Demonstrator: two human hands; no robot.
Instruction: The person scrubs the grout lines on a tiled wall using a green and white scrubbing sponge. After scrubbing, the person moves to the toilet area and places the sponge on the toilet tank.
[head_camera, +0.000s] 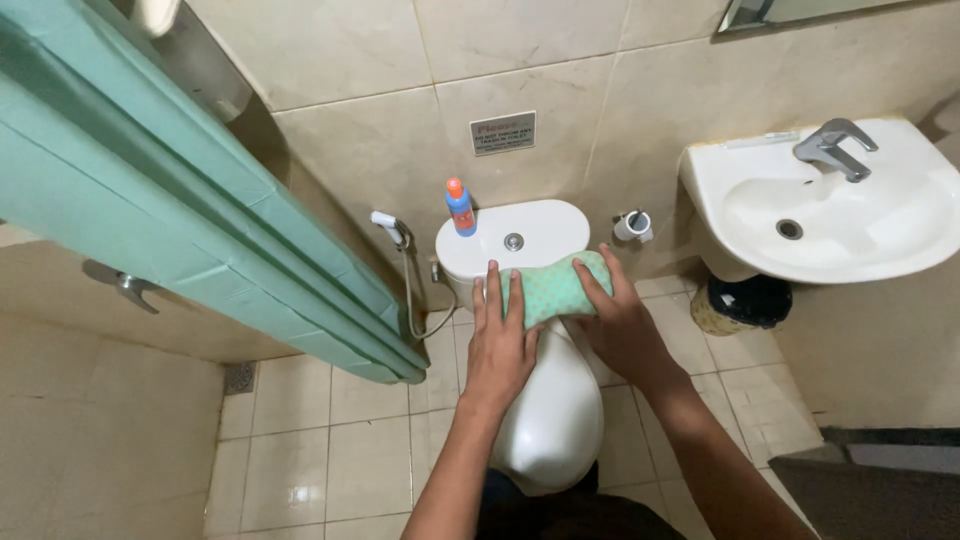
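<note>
A green dotted cloth (556, 285) lies against the front of the white toilet tank (530, 225). My left hand (500, 340) rests flat on the cloth's left edge, fingers spread and pointing up. My right hand (620, 320) presses on the cloth's right side, fingers over its top edge. Below both hands is the closed white toilet lid (552, 420). A blue spray bottle with an orange cap (460, 208) stands on the tank's left end, and a round chrome flush button (514, 241) sits in the tank top.
A white wash basin (880, 235) with a chrome tap (835, 148) hangs at right, a dark-lined bin (740, 303) beneath it. A bidet sprayer and hose (398, 240) hang left of the tank. A green shower curtain (170, 190) crosses the left. The floor is tiled.
</note>
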